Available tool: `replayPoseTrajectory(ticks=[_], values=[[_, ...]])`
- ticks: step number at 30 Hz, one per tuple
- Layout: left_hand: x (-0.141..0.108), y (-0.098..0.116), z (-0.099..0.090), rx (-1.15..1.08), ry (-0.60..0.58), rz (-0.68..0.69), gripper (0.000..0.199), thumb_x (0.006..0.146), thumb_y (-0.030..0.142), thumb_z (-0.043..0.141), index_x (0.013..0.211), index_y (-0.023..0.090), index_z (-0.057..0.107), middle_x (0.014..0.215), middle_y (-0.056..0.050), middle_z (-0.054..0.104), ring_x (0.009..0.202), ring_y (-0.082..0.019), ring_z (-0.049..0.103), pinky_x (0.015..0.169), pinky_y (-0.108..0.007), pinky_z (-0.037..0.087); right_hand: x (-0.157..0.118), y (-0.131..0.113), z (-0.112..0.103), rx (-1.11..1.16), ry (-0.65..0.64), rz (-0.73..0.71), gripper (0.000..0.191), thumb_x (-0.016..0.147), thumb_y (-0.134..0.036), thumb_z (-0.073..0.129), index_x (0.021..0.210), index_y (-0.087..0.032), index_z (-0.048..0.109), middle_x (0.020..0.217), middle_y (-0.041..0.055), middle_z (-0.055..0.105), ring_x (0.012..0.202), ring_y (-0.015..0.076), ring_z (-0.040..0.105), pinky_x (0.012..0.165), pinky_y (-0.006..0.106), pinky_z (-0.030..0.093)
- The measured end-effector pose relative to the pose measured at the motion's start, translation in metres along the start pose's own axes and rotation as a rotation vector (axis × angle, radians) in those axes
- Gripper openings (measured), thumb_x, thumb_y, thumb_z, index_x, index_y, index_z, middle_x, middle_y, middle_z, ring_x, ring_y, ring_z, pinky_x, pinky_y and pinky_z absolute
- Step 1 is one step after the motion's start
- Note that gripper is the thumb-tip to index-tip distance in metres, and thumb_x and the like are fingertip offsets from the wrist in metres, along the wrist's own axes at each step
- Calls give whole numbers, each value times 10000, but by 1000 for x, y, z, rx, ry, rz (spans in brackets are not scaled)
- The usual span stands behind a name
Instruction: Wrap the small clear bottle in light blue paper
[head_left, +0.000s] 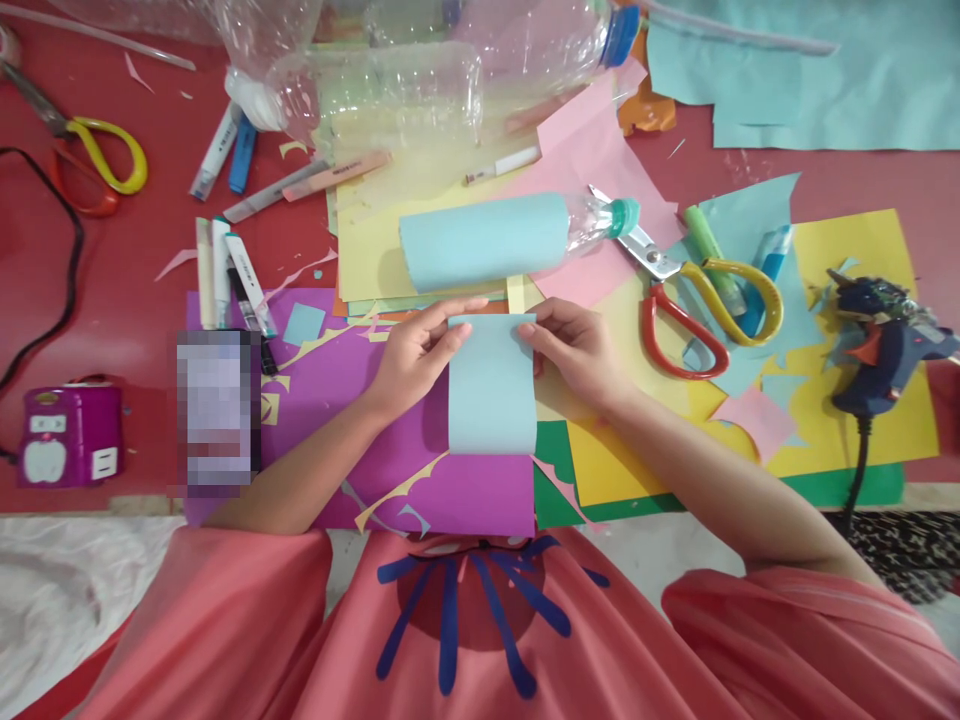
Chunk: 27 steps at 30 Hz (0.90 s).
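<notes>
Between my two hands is a light blue piece of paper point(493, 390), held up by its far corners above the purple sheet. My left hand point(427, 355) pinches the left corner, thumb on top and fingers behind. The right corner is gripped the same way by my right hand point(574, 350). Just beyond lies a plastic bottle point(487, 240) on its side, wrapped in light blue paper, its green cap pointing right. Scissors point(679, 275) with red and yellow handles rest to the right of the bottle, blades partly apart.
A purple sheet point(337, 470) with paper scraps lies below my hands. Clear plastic bottles point(390, 90) are at the back. Several markers point(225, 270) and a blurred phone point(217, 410) sit left. A dark blue glue gun point(874, 350) lies right, on a yellow sheet point(825, 440).
</notes>
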<state>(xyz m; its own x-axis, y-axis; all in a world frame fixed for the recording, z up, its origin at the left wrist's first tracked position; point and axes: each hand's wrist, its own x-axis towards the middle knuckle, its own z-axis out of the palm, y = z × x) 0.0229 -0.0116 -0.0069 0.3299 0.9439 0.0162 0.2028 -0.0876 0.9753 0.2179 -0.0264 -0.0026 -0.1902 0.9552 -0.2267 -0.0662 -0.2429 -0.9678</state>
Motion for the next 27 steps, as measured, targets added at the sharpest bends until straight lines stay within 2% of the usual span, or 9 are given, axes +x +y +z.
replayPoseTrajectory(ticks=[10, 22, 27], values=[[0, 2, 1, -5, -4, 49, 303, 885, 445, 554, 1011, 208, 694, 462, 91, 220, 412, -66, 153, 406, -244, 152, 1, -2, 2, 36, 10, -12, 400, 694, -535, 730, 674, -188, 530, 483, -69, 508, 395, 60, 480, 397, 205, 383], [0, 3, 2, 17, -2, 22, 301, 877, 464, 558, 987, 216, 688, 466, 86, 256, 413, -66, 174, 410, -237, 177, 1, -1, 0, 13, -8, -19, 406, 716, -554, 701, 688, -188, 529, 498, -61, 502, 411, 66, 472, 408, 212, 366], [-1, 5, 2, 33, -26, 8, 260, 877, 402, 561, 976, 199, 691, 514, 65, 422, 418, -58, 229, 417, -228, 219, 0, 0, 0, -55, -24, -53, 376, 785, -522, 636, 670, -181, 529, 506, -50, 472, 432, 64, 439, 419, 217, 319]])
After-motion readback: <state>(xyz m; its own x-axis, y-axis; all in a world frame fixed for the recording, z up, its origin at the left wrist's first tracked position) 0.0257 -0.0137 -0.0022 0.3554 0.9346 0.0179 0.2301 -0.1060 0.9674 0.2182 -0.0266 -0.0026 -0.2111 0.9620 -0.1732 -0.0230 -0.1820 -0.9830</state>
